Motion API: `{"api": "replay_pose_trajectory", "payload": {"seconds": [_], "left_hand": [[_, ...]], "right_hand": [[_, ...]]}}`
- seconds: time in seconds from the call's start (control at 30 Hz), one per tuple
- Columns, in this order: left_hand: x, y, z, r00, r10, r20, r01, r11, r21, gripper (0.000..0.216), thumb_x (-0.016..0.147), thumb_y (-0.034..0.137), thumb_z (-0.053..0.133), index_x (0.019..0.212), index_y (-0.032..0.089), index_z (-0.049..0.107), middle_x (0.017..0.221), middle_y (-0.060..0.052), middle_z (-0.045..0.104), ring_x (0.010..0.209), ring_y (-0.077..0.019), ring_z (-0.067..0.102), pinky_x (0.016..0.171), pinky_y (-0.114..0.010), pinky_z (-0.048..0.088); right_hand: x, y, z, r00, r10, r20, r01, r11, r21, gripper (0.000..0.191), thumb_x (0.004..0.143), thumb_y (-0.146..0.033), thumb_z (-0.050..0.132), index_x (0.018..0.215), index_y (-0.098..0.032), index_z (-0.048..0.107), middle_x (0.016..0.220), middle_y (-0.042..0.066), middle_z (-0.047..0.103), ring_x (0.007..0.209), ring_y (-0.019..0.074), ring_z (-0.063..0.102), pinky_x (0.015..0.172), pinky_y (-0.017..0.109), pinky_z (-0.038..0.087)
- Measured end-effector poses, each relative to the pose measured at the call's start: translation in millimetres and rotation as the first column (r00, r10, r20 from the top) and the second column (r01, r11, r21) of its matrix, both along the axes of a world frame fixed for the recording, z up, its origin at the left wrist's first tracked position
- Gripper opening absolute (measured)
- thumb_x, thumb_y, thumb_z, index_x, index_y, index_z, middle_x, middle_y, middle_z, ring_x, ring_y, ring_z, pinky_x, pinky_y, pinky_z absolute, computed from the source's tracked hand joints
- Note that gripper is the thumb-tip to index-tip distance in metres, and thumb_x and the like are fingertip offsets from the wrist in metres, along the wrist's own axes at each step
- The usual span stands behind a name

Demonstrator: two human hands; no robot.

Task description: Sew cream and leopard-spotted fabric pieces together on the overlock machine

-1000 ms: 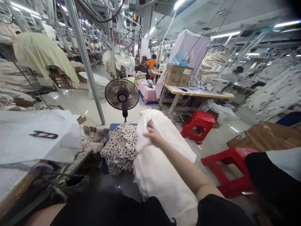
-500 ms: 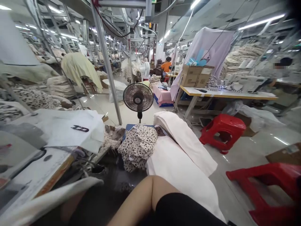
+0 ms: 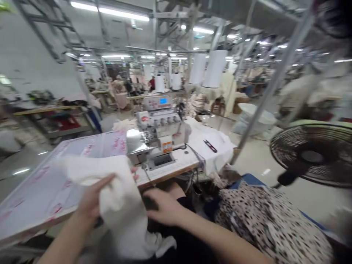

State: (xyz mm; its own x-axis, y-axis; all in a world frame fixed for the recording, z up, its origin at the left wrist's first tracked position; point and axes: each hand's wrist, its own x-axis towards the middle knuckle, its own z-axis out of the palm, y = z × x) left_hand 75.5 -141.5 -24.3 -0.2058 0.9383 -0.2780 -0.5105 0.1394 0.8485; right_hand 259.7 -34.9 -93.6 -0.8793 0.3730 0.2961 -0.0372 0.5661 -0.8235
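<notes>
The left hand [image 3: 92, 200] is holding a white cloth [image 3: 119, 201] in a closed grip near the sewing machine [image 3: 156, 135] on the desk [image 3: 183, 161], while the right hand [image 3: 162, 207] is resting open against the cloth.

**Bare forearms, black clothing**

The left hand [image 3: 93, 200] and right hand [image 3: 162, 207] have slender fingers and lead into long, bare forearms [image 3: 214, 238] that enter from the bottom edge of the view. A black garment [image 3: 176, 245] fills the lower middle, its cut too dark to tell; the fingernails are too blurred to make out.
</notes>
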Motion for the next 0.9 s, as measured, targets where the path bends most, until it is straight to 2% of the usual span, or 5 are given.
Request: {"api": "replay_pose_trajectory", "payload": {"seconds": [0.07,0.27,0.67,0.77,0.9], "left_hand": [[6,-12,-6.3,0.995,-0.001,0.096,0.004,1.0,-0.029,0.042,0.081,0.028,0.05,0.117,0.008,0.054,0.1,-0.013,0.065,0.1,-0.0294,0.058,0.087,-0.042,0.046],[-5,-7,-11.3,0.955,-0.087,0.283,0.06,0.993,0.103,0.053,0.074,0.034,0.058,0.119,0.006,0.053,0.119,-0.017,0.057,0.114,-0.031,0.05,0.099,-0.045,0.037],[-62,75,49.9,0.994,-0.068,-0.087,0.081,0.985,0.155,0.038,0.081,0.026,0.053,0.116,0.011,0.054,0.119,-0.015,0.057,0.099,-0.0275,0.06,0.083,-0.038,0.05],[-53,78,38.8,0.941,-0.313,-0.129,0.333,0.925,0.182,0.043,0.081,0.034,0.052,0.116,0.01,0.054,0.12,-0.016,0.055,0.108,-0.0319,0.054,0.09,-0.044,0.045],[-42,71,32.5,0.862,-0.449,-0.236,0.485,0.866,0.122,0.05,0.078,0.036,0.056,0.12,0.01,0.053,0.129,-0.016,0.048,0.119,-0.0343,0.043,0.099,-0.046,0.035]], "right_hand": [[-10,12,7.3,0.992,0.086,-0.093,-0.106,0.963,-0.247,0.058,0.069,-0.037,0.068,0.122,-0.021,0.048,0.114,0.009,0.056,0.101,0.0218,0.053,0.082,0.033,0.044],[-36,-7,-1.8,0.915,0.397,-0.077,-0.3,0.538,-0.788,0.047,0.058,-0.051,0.073,0.082,-0.011,0.064,0.066,-0.001,0.052,0.055,0.0078,0.042,0.054,0.021,0.035],[-28,-12,-23.0,0.974,0.162,0.158,-0.123,0.965,-0.23,0.021,0.057,-0.024,0.074,0.072,-0.016,0.063,0.068,-0.002,0.054,0.065,0.013,0.047,0.06,0.021,0.038],[-33,14,-2.6,0.996,-0.082,-0.036,0.064,0.933,-0.354,0.039,0.065,-0.026,0.07,0.102,-0.02,0.06,0.102,0.006,0.06,0.09,0.0201,0.053,0.078,0.029,0.042],[-44,45,20.2,0.967,0.092,-0.237,-0.229,0.718,-0.657,0.057,0.064,-0.037,0.073,0.115,-0.02,0.054,0.108,0.007,0.059,0.096,0.021,0.055,0.082,0.033,0.043]]}}
